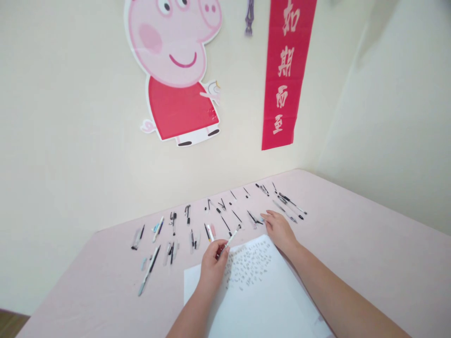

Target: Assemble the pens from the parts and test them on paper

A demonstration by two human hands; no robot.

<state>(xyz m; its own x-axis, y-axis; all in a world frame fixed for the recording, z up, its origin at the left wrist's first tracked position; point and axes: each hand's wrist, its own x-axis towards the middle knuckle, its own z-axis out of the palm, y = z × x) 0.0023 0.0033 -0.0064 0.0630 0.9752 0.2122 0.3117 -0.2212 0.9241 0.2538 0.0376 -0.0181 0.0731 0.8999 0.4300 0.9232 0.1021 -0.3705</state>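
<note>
A red banner (289,80) at the upper right of the frame carries four pale Chinese characters, read downward as 如期而至; its top runs out of view. At the upper centre, a cartoon pig cut-out (179,105) in a red dress is fixed to the same wall (70,117), and a purple ornament (249,19) hangs between it and the banner.

Near the bottom centre, a white sheet of paper (260,310) lies on the pale pink table (369,263), its upper part covered in small dark marks (252,267), too small and blurred to read. Over its upper left edge, the left hand (214,260) pinches a slim white pen (231,239), which slants up to the right; any print on the barrel is illegible. Right of centre, the right hand (280,230) reaches out with fingers partly extended, its fingertips close to some dark pen parts (254,218); whether they grip anything cannot be told.

Dark pens (292,204) lie beyond that hand, a pale blue and black pen (150,271) lies at the left, and clear tube-like pieces (166,253) rest among dark sticks, their contents too blurred to tell
</note>
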